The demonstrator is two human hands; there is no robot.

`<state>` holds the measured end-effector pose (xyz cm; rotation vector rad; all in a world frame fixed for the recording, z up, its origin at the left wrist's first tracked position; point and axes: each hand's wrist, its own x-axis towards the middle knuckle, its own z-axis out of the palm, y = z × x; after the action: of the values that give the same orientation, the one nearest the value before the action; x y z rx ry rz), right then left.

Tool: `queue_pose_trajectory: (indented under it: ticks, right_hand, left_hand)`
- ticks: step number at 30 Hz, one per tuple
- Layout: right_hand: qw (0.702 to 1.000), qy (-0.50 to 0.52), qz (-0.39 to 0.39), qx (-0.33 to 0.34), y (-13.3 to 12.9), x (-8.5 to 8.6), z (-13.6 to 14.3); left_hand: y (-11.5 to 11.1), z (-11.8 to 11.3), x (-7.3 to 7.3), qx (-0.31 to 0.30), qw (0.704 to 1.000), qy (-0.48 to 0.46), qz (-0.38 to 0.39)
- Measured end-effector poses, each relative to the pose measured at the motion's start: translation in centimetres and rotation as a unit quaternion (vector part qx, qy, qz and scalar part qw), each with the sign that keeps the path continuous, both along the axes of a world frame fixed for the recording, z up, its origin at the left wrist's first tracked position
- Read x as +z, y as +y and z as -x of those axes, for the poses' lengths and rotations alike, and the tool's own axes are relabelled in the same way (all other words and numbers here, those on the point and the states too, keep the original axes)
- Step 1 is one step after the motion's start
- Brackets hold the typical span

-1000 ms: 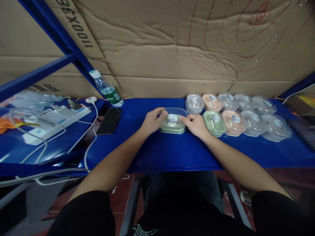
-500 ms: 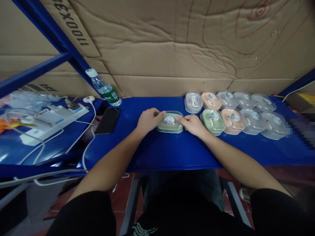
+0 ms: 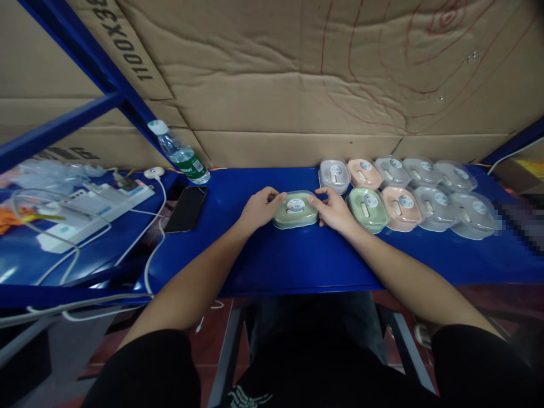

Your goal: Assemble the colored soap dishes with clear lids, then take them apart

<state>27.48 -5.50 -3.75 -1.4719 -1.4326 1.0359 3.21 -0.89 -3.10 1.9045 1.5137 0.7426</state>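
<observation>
A green soap-box-like container (image 3: 294, 218) with a clear lid and a round white label lies flat on the blue table between my hands. My left hand (image 3: 264, 205) grips its left end, thumb on the lid's edge and fingers curled behind. At the right end, my right hand (image 3: 334, 208) has its thumb on the lid and fingers bent along the side, the index finger partly raised. Just right of that hand sits another green container (image 3: 367, 209), with a grey one (image 3: 335, 175) behind.
Peach containers (image 3: 402, 208) and several grey ones (image 3: 436, 207) stand in two rows on the right. At left are a water bottle (image 3: 189, 164), a black phone (image 3: 186, 208) and a power strip (image 3: 97, 212) with white cables. Cardboard (image 3: 255, 102) walls the back.
The green container has shifted slightly right. My right thumb has moved further onto the lid, and the index finger has lifted from the edge. My left hand has moved slightly right.
</observation>
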Motion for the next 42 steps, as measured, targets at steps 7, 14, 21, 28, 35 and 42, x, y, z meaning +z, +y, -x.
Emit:
queue_pose_trajectory:
  ticks: [7,14,21,28,35,42]
  right_hand:
    - [0.995,0.068,0.069,-0.023,0.5,0.6,0.4]
    - [0.988,0.124,0.067,-0.069,1.0,0.6,0.7]
    - [0.987,0.143,0.028,-0.071,0.7,0.3,0.8]
    - [0.989,0.134,0.011,-0.066,0.7,0.4,0.7]
    - [0.986,0.141,0.034,-0.085,0.8,0.6,0.9]
    - [0.980,0.168,0.057,-0.092,1.3,0.4,0.5]
  left_hand:
    - [0.1,-0.2,-0.2,-0.040,0.999,0.022,-0.015]
    - [0.1,-0.2,-0.8,-0.075,0.997,-0.004,-0.034]
    - [0.0,-0.2,-0.4,-0.075,0.997,0.009,-0.021]
    - [-0.6,-0.3,0.6,-0.054,0.997,0.050,-0.019]
    - [-1.0,-0.5,0.6,-0.090,0.994,0.046,-0.039]
    - [-0.9,-0.7,0.1,-0.126,0.989,0.042,-0.061]
